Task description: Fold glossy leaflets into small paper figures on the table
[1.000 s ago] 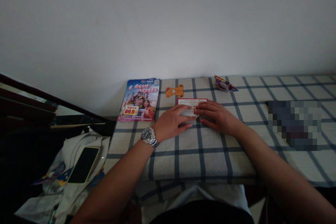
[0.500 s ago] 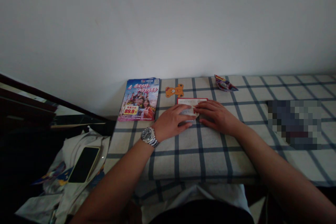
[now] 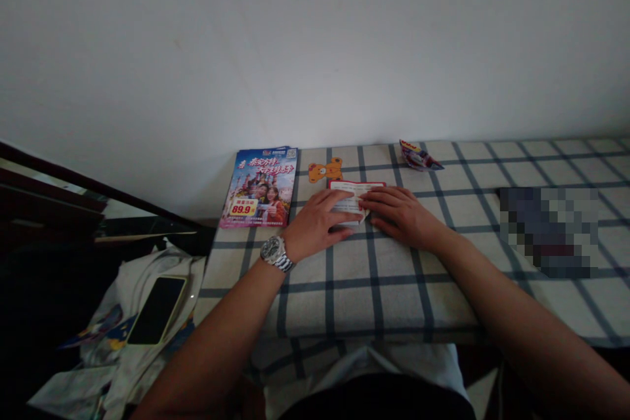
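A folded leaflet (image 3: 350, 205) with printed text and a thin red edge lies on the checked tablecloth, partly covered by both hands. My left hand (image 3: 315, 226), wearing a metal watch (image 3: 276, 253) at the wrist, holds its left part, fingers across the top and thumb by the near edge. My right hand (image 3: 406, 218) is closed on the right side, fingertips at a slanted fold near the corner. The tips of the two hands nearly meet. Just behind the paper sits a flat orange bear figure (image 3: 325, 170).
A stack of colourful leaflets (image 3: 260, 190) lies to the left. A small folded paper piece (image 3: 420, 156) stands near the wall (image 3: 315, 46). To the right is a dark blurred-out item (image 3: 548, 233). A phone (image 3: 157, 310) rests on white cloth below the table's left edge.
The fingers have shifted slightly on the leaflet, and more of its printed face and slanted corner shows. The whole view has drifted a little; other things lie as before.
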Tool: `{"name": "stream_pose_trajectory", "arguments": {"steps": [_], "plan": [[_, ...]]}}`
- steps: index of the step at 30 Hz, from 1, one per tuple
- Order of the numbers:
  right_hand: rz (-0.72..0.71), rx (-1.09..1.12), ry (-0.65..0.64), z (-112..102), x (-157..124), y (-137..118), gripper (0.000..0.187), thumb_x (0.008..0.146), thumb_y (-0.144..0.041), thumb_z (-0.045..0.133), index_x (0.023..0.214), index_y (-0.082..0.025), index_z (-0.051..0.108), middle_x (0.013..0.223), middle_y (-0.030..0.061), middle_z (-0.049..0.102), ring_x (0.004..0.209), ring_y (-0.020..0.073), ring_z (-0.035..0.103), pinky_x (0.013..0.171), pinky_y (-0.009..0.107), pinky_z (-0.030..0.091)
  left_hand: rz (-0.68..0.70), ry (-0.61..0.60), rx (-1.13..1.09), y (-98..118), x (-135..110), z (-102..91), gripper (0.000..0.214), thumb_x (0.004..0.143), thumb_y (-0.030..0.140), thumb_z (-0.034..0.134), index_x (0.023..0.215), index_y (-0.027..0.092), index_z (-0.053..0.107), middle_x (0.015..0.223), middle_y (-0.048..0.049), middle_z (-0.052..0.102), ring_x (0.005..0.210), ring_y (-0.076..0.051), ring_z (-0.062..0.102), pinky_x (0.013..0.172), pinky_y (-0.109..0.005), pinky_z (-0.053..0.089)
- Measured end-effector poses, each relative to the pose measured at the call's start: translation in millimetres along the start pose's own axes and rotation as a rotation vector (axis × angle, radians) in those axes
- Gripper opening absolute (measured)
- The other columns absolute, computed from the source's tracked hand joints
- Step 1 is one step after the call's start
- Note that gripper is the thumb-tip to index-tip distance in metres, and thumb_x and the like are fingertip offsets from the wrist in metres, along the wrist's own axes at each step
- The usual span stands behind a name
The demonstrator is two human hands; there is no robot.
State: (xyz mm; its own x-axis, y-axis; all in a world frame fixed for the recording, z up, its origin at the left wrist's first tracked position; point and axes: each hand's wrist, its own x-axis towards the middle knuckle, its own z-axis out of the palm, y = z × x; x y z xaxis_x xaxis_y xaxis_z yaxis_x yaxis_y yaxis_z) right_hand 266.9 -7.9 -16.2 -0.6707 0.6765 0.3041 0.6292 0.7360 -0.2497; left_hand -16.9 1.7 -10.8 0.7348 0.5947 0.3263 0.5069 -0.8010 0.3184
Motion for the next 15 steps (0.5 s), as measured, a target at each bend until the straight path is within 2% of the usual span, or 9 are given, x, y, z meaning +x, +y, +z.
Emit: {"name": "stream_pose_trajectory", "arguments": {"steps": [6,11,15], "plan": [[0.01,-0.003,-0.013,-0.2,0.0,-0.8,0.045,0.105,-0.034,0.058,0.15,-0.03,0.058,0.153,0.0072,0.062,0.144,0.0322,0.053,0.115,0.056,0.043,-0.121,0.08,0.05,0.3,-1.4,-3.0,0.064,0.087,0.035,0.084,0.146,0.032,0.061,0.162,-0.0101,0.04,0.15,-0.036,0.04,0.127,-0.06,0.036],[0.015,-0.004,-0.031,-0.2,0.1,-0.5,0.045,0.105,-0.035,0.058,0.15,-0.028,0.058,0.155,0.0068,0.061,0.144,0.0319,0.053,0.116,0.056,0.043,-0.204,0.139,0.045,0.2,-3.1,-1.7,0.066,0.088,0.039,0.083,0.147,0.029,0.056,0.163,-0.0135,0.036,0.15,-0.038,0.041,0.123,-0.059,0.042],[0.003,-0.014,-0.022,0.8,0.0,-0.5,0.044,0.106,-0.034,0.056,0.15,-0.029,0.058,0.155,0.0064,0.061,0.144,0.0312,0.053,0.116,0.055,0.042,-0.26,0.188,0.026,-2.4,-2.5,-0.8,0.05,0.099,0.041,0.069,0.145,0.026,0.057,0.152,-0.0144,0.048,0.139,-0.034,0.053,0.118,-0.057,0.048]]}}
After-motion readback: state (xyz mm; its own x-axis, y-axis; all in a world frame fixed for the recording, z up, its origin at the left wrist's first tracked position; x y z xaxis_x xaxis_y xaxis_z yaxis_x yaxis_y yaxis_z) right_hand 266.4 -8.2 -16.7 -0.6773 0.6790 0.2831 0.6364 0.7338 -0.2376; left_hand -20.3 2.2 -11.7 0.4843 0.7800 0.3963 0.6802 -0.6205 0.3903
